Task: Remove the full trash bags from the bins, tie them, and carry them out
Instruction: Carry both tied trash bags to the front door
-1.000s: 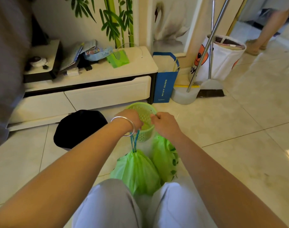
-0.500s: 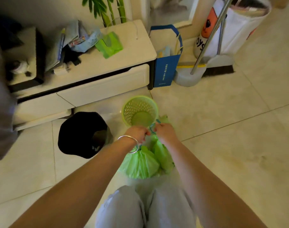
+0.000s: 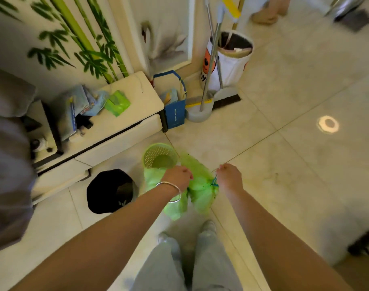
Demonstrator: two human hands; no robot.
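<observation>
Two full light-green trash bags hang in front of my legs. My left hand, with a silver bangle on the wrist, grips the top of the left green bag. My right hand holds the blue drawstring of the right green bag. Just beyond my hands stands the small green mesh bin, with no bag in it. A black-lined bin stands to its left on the floor.
A white low cabinet with papers and a green pack runs along the left wall. A blue paper bag, a broom and dustpan and a white tote stand by the wall. Another person's feet are at the top.
I have risen from a crouch, so the view is higher. My hands have moved apart, each lifting a green bag off the floor by its top.
</observation>
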